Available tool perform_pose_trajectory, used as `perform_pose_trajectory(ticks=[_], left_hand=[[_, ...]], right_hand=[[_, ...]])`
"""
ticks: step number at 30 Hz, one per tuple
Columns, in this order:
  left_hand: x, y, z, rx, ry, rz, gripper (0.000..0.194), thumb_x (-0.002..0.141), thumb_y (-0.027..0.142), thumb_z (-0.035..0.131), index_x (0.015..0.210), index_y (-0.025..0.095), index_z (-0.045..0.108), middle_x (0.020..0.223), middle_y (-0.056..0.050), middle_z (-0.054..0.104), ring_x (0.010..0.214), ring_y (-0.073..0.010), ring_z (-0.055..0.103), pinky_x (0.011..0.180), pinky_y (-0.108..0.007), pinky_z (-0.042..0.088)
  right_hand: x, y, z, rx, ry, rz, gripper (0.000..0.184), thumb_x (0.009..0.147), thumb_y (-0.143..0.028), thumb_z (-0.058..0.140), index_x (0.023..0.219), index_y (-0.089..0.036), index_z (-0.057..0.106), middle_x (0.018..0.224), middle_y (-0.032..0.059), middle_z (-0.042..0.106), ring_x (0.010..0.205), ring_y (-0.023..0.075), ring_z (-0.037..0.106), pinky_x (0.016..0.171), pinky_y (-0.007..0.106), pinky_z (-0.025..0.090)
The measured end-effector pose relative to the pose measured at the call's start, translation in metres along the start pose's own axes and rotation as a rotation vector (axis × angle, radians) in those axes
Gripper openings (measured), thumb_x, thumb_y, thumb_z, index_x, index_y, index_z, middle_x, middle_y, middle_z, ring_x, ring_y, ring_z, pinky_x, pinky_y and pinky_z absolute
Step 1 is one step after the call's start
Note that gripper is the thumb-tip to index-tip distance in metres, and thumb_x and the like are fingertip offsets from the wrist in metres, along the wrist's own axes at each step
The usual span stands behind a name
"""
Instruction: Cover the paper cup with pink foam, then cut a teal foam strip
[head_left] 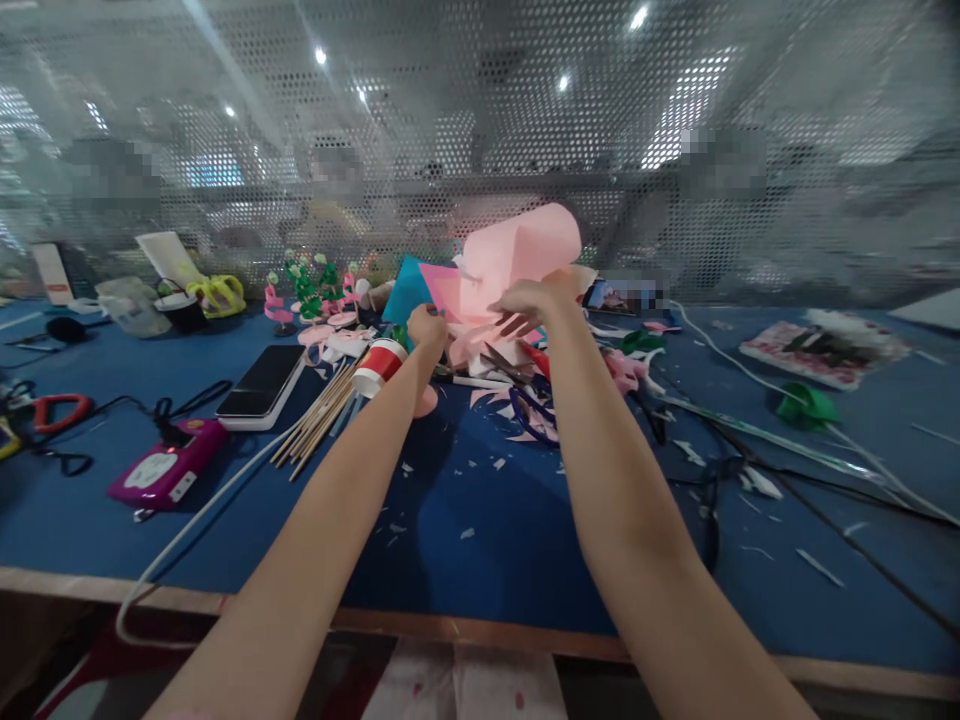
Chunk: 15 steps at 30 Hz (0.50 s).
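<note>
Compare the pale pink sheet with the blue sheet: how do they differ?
The pale pink sheet curves over at the top; the blue sheet shows a straight-edged corner. The pale pink sheet reaches higher in the picture and shows more surface than the blue sheet. Both look plain.

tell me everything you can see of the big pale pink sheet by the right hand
The pale pink sheet looks plain, thin and flexible, like paper or craft foam. Its upper part bends into a broad, loose curl, with an edge or crease slanting down from it. It rises above the pink scraps on the blue tabletop, in front of the perforated screen. The right hand overlaps its lower part; whether the fingers grip it is unclear.
</note>
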<state>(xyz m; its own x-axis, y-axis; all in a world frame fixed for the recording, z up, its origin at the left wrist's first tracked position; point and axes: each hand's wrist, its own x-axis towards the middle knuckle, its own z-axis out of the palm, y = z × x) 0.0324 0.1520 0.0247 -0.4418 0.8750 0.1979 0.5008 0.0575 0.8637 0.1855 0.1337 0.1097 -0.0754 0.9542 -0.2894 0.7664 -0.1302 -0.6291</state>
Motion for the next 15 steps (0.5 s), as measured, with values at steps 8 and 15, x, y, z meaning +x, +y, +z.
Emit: perform_pose_trajectory(ticks=[8,15], left_hand=[[-0.009,0.005,0.001,0.131,-0.019,0.109,0.035,0.078,0.026,0.054,0.112,0.020,0.059,0.108,-0.006,0.066,0.095,-0.0172,0.062,0.073,-0.022,0.046],[-0.027,0.016,-0.006,0.353,0.038,0.199,0.030,0.085,0.029,0.044,0.107,0.019,0.062,0.124,-0.013,0.055,0.124,-0.0313,0.038,0.098,-0.047,0.033]], right_hand=[[-0.009,-0.010,0.007,-0.034,0.068,0.002,0.024,0.085,-0.017,0.047,0.104,-0.007,0.057,0.086,0.0144,0.069,0.078,0.0220,0.067,0.062,0.030,0.052],[-0.015,-0.013,0.010,-0.065,0.136,-0.041,0.021,0.082,-0.021,0.054,0.091,-0.004,0.062,0.078,0.0149,0.069,0.069,0.0236,0.068,0.061,0.035,0.052]])
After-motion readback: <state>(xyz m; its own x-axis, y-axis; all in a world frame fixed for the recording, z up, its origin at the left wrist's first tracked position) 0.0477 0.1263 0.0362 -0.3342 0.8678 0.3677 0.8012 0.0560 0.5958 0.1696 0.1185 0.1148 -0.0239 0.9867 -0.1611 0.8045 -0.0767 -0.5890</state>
